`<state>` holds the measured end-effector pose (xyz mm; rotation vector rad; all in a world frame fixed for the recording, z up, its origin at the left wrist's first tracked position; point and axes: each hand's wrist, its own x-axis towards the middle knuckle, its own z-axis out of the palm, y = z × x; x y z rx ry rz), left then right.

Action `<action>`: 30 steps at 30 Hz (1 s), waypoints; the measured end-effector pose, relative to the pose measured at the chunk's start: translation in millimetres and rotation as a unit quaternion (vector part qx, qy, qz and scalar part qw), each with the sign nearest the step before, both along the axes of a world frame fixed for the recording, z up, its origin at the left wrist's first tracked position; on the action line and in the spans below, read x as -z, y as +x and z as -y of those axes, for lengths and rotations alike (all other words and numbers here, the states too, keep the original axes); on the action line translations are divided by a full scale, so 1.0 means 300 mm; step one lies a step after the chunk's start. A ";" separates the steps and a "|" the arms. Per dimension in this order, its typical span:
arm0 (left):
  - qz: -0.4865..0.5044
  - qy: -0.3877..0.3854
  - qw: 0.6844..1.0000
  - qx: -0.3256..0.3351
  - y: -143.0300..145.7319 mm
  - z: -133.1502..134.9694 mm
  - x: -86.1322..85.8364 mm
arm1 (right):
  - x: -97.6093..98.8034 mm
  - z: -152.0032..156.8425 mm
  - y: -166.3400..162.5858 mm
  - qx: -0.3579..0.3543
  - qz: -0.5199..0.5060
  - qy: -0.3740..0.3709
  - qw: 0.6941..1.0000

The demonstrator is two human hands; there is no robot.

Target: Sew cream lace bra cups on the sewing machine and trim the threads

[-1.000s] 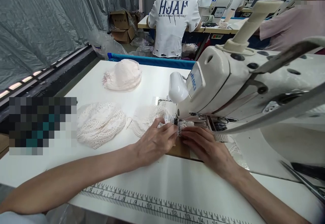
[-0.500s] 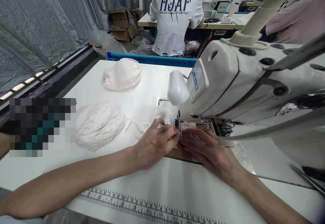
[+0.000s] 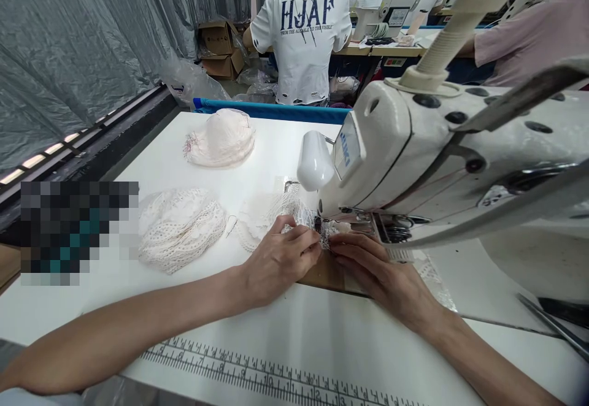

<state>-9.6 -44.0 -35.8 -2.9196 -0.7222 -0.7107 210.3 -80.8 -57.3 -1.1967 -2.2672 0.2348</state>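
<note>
White lace fabric [image 3: 297,208] lies bunched under the needle area of a white sewing machine [image 3: 391,130]. My left hand [image 3: 283,259] is closed, its thumb and forefinger pinching the lace edge just left of the presser foot [image 3: 317,224]. On the other side, my right hand [image 3: 386,274] has its long fingers close together, the tips at the lace by the foot; its thumb is hidden. Part of the lace is covered by my fingers and the machine head. More lace [image 3: 435,280] shows beyond my right wrist.
A white lace bundle [image 3: 181,228] and a pale pink fabric piece [image 3: 221,137] lie on the white table [image 3: 271,344]. A printed ruler scale [image 3: 248,372] runs along the front edge. Scissors [image 3: 552,323] rest at right. Co-workers sit ahead, one in a white shirt [image 3: 308,38].
My right hand's fingers have drawn closer together at the lace. My left hand keeps its pinch. The view has shifted slightly, and the co-worker in white leans further left.
</note>
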 end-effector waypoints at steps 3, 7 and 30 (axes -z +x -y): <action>0.003 0.000 1.000 0.001 0.002 -0.001 0.001 | -0.001 -0.002 0.003 -0.007 0.005 -0.002 1.000; 0.008 0.008 1.000 0.000 0.004 -0.001 0.007 | 0.002 -0.004 0.005 -0.001 0.009 -0.008 1.000; 0.009 0.021 1.000 -0.013 0.011 0.012 0.029 | -0.005 0.000 0.007 -0.004 0.033 -0.021 0.999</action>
